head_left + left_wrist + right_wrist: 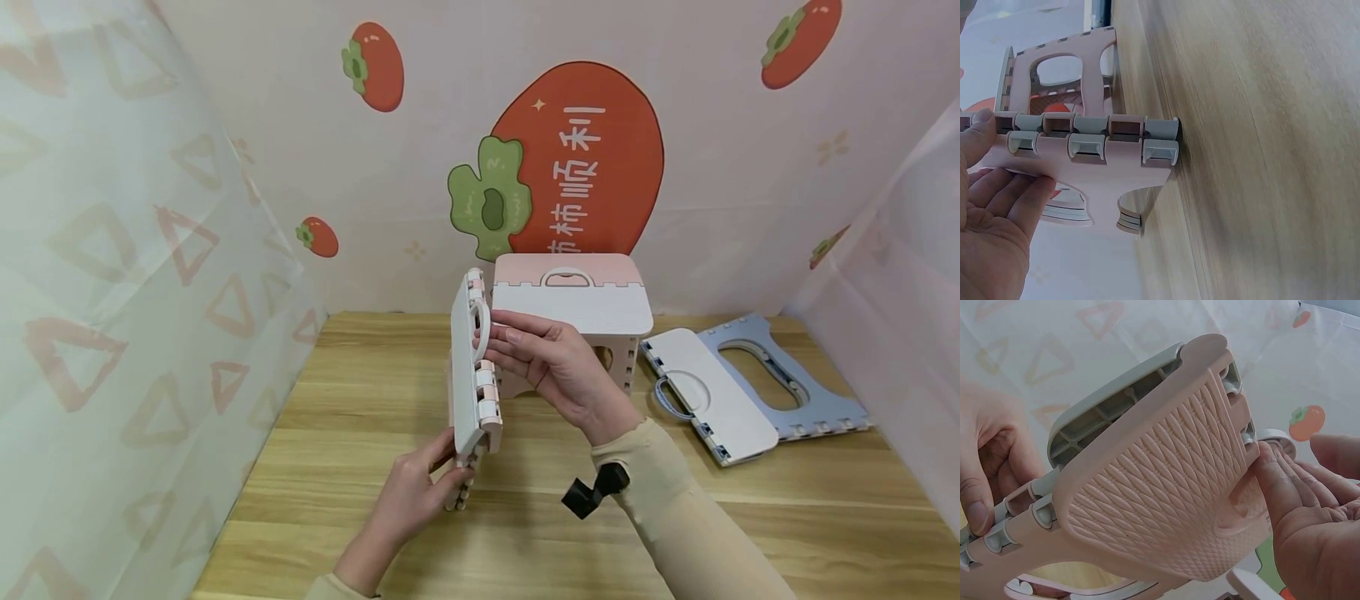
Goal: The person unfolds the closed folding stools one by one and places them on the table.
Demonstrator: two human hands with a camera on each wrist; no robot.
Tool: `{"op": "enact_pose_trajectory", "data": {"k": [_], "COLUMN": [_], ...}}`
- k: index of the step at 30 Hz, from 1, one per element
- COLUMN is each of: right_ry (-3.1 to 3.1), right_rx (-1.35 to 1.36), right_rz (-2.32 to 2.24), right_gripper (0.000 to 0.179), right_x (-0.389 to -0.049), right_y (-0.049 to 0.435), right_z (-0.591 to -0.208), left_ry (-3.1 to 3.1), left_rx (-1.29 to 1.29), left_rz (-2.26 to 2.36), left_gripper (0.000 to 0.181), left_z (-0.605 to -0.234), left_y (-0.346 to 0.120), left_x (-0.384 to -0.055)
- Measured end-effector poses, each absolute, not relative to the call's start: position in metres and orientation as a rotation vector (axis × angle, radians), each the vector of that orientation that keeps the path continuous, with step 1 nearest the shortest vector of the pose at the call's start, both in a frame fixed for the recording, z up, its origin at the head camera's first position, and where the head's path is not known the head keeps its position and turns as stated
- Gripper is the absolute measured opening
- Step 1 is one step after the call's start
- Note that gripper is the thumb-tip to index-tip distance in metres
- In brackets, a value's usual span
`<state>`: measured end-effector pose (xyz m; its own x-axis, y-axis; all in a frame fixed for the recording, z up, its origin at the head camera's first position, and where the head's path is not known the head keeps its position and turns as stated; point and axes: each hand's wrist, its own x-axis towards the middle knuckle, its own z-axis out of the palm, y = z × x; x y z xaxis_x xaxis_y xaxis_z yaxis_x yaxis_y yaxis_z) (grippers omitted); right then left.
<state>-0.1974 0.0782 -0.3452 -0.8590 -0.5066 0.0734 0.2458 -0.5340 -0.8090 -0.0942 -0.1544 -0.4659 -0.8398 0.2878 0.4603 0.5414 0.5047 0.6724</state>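
A partly folded pink and white folding stool [465,375] stands on edge in front of me, its white seat half turned toward the left. My left hand [408,492] pinches its lower part, thumb on the hinged edge and fingers behind the pink leg panel [1100,165]. Higher up, my right hand [558,367] touches the stool by its white carry handle [486,329], fingers fairly straight and thumb held apart. The right wrist view shows the woven-patterned pink seat half [1147,481] swung away from the white half [1110,406].
Behind the held stool, another pink and white stool [573,308] stands unfolded. A blue and white folding stool [720,400] lies flattened at the right of the wooden table [337,400]. Printed cloth walls [712,167] border the table at the back and sides.
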Motion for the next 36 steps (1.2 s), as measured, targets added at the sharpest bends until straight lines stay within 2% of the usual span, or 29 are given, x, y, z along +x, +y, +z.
{"op": "enact_pose_trajectory", "data": {"k": [22,36], "right_ry": [1.203,1.205], "right_rx": [-0.456,-0.489], "right_rz": [-2.382,-2.356], "right_gripper": [0.039,0.043], "right_x": [-0.197,-0.195], "right_y": [0.081,0.082], "right_z": [-0.343,-0.340], "left_ry": [-2.492,-2.548], "left_rx": [-0.622,-0.540], "left_rz": [-1.452,-1.523], "left_gripper": [0.059,0.052], "left_z": [-0.468,-0.464], "left_y": [-0.138,-0.131], "left_x": [-0.097,-0.098]}}
